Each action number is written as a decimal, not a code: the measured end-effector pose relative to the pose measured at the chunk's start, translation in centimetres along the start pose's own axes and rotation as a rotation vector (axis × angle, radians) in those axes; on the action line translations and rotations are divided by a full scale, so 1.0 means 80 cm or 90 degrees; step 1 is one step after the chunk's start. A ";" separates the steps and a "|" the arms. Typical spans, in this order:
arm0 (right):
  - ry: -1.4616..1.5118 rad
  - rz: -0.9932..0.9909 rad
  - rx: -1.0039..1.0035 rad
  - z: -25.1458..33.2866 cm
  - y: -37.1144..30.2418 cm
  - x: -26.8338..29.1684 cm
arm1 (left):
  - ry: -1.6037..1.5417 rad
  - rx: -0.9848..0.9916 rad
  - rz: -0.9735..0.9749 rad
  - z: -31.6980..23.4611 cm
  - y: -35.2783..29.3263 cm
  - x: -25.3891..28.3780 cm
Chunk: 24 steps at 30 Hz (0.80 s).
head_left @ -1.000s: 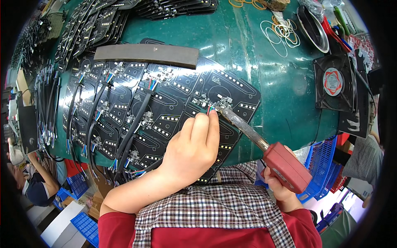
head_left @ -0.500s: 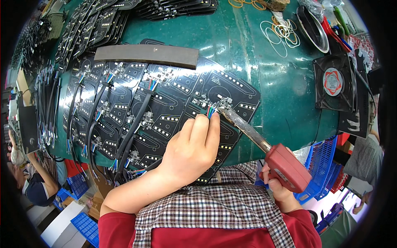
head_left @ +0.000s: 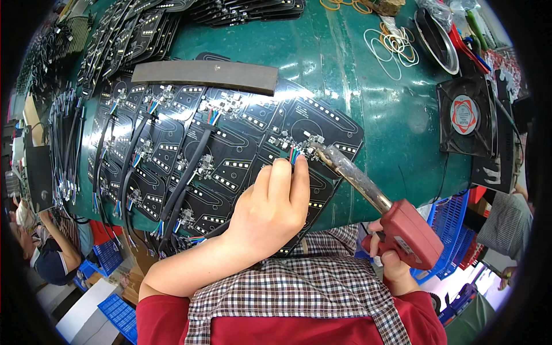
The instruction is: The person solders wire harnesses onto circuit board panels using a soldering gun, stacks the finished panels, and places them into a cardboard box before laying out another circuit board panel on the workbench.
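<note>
My left hand (head_left: 273,210) pinches a cable's thin coloured wires (head_left: 295,154) against the component cluster of a black circuit board (head_left: 328,123). In my right hand (head_left: 391,264) is the red pistol handle of a soldering iron (head_left: 411,233). Its metal barrel slants up and left, and the tip is close to the cluster, just right of the wires; whether it touches cannot be made out. More black boards lie overlapped to the left, with black cables (head_left: 190,167) running over them. A curved dark bar (head_left: 204,76) rests across their far edge.
The green table (head_left: 402,138) carries stacked boards (head_left: 138,37) at the far left and a cable bundle (head_left: 66,149) at the left. A black fan (head_left: 463,115) stands at right, beyond which rubber bands (head_left: 394,49) lie. Blue baskets (head_left: 445,230) sit below the right edge.
The soldering iron in my right hand has shifted right, its tip drawing slightly away from the wire ends. My left hand stays nearly in place, still pinching the wires.
</note>
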State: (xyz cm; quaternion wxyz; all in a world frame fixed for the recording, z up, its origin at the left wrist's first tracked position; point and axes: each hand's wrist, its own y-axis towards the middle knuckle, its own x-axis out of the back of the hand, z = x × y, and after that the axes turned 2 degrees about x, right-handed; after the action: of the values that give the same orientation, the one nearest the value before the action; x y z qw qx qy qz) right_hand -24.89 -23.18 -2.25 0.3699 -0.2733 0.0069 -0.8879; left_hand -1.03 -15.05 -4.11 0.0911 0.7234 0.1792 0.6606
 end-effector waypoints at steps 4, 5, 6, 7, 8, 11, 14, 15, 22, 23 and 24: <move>0.091 -0.009 0.011 0.002 0.006 -0.003 | 0.005 0.002 -0.012 0.000 0.000 0.000; 0.102 -0.006 0.019 0.001 0.007 -0.004 | 0.000 0.009 -0.009 0.000 -0.001 0.000; 0.214 -0.008 0.025 0.000 0.007 -0.006 | -0.005 0.016 -0.006 0.000 -0.001 0.000; 0.308 -0.015 0.005 0.000 0.008 -0.006 | -0.005 0.017 -0.007 0.000 -0.001 -0.001; 0.327 -0.010 0.031 -0.002 0.008 -0.007 | -0.002 0.023 -0.006 0.000 -0.001 -0.001; 0.400 0.049 -0.002 -0.004 0.009 -0.004 | -0.004 0.031 0.001 -0.001 -0.001 -0.002; 0.407 0.049 -0.024 -0.005 0.010 -0.002 | -0.010 0.031 0.009 -0.001 0.000 -0.001; 0.292 0.050 0.007 -0.006 0.011 0.000 | -0.015 0.031 0.014 -0.001 0.000 -0.001; 0.110 0.024 0.060 -0.006 0.011 -0.003 | -0.011 0.030 0.020 -0.002 -0.001 0.001; 0.094 0.018 0.068 -0.004 0.011 -0.005 | -0.015 0.031 0.028 -0.001 -0.001 0.001; 0.263 0.005 0.038 -0.001 0.010 -0.009 | -0.024 0.035 0.047 -0.001 -0.001 0.003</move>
State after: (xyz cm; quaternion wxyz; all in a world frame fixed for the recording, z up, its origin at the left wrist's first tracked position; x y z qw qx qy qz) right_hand -24.02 -23.31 -2.81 0.3718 -0.0747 0.0574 -0.9235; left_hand -1.11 -14.92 -3.91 0.0504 0.7442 0.1684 0.6444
